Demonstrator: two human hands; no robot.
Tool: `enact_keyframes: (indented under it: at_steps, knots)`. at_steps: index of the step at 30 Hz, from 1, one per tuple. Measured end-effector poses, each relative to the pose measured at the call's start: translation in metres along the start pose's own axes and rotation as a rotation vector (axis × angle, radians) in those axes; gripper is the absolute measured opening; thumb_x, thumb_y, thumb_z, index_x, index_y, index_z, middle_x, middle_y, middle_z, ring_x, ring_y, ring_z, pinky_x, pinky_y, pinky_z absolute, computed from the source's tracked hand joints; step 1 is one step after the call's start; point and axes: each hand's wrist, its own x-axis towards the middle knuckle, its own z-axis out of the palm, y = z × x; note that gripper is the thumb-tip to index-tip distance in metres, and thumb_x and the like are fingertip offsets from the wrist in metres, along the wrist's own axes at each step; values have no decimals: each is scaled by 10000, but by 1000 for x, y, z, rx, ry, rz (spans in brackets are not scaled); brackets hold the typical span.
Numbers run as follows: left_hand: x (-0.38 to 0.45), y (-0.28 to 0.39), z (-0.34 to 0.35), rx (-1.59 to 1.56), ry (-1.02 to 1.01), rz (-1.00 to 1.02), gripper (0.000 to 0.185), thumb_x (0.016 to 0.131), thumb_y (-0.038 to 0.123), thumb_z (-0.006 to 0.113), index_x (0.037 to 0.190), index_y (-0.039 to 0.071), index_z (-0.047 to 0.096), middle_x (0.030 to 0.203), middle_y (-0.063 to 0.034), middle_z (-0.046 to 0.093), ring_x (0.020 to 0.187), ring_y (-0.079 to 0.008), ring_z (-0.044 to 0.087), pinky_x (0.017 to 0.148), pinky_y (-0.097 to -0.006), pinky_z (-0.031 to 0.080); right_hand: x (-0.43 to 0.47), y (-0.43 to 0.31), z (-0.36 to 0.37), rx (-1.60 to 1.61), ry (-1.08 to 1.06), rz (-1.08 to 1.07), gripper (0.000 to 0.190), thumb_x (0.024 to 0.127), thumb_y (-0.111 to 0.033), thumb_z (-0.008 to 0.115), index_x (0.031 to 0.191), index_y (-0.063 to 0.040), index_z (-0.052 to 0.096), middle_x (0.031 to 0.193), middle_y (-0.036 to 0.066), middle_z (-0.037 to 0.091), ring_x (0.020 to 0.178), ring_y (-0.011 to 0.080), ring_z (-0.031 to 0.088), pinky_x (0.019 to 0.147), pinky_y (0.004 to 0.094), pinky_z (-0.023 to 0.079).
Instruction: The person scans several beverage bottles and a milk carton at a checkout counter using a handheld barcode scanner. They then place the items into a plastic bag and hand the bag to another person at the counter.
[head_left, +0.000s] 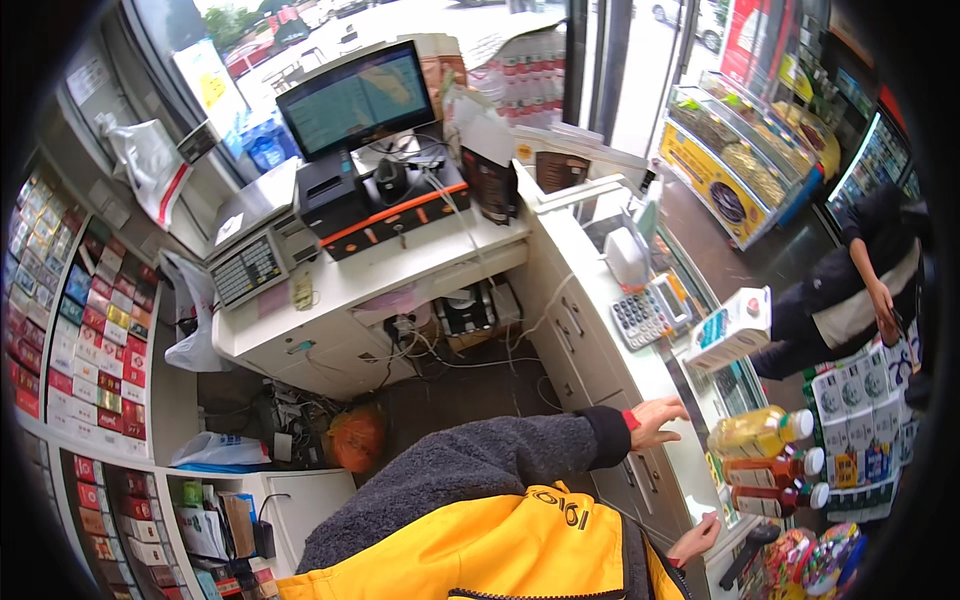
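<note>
Over the white counter (664, 386), my left hand (658, 422) is held out with its fingers apart and nothing in it. Lower on the same counter, my right hand (696, 537) has its fingers curled beside a small white paper (701, 510); whether it holds the paper's edge I cannot tell. Just past my hands stand a bottle of yellow drink (754, 433) and two bottles of red-brown drink (765, 472). A white carton (731, 328) is farther up the counter, near a desk calculator (640, 319). A black handheld scanner (750, 555) lies near my right hand.
A monitor (356, 97), a black printer (326, 191) and a scale with a keypad (247, 266) occupy the desk. Candy jars (814, 559) stand at the lower right. Cables and an orange bag (356, 437) lie below. Beyond the counter a person (847, 292) stands holding a phone.
</note>
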Motion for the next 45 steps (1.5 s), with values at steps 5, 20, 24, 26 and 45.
enact_keyframes:
  at_steps: [5,20,24,26,45]
  knots:
    - [-110,-22,-79,124,321,-276,132,900,130,653,956,27,714,867,-116,705,804,-283,687,712,-364,548,-40,-122,104,4,-608,-149,435,1053,-266,465,710,0,458,606,78,435,586,191,422,580,361,376]
    - [-397,78,-203,201,1391,-1081,216,909,234,691,878,32,760,619,-37,662,547,-54,570,542,-243,453,-171,-283,297,438,-1291,-611,411,1029,-203,536,671,-7,486,569,62,439,529,132,414,511,315,350]
    - [-448,81,-291,492,1562,-947,220,895,248,724,857,34,754,533,11,553,496,-41,456,486,-259,383,-220,-304,314,387,-1411,-718,297,975,-130,586,712,9,577,642,136,572,573,274,573,551,362,430]
    - [-469,89,-354,626,1650,-863,200,878,226,745,856,27,744,510,11,506,484,-48,423,472,-267,365,-246,-317,334,378,-1392,-742,234,963,-115,590,768,7,631,666,130,599,604,267,602,575,346,453]
    - [-640,205,-886,2458,453,-1042,122,804,130,622,836,67,722,997,-81,676,1138,-254,573,1137,-417,352,-366,-436,411,358,-1359,-583,153,928,-107,641,856,15,700,663,69,640,573,117,603,533,258,457]
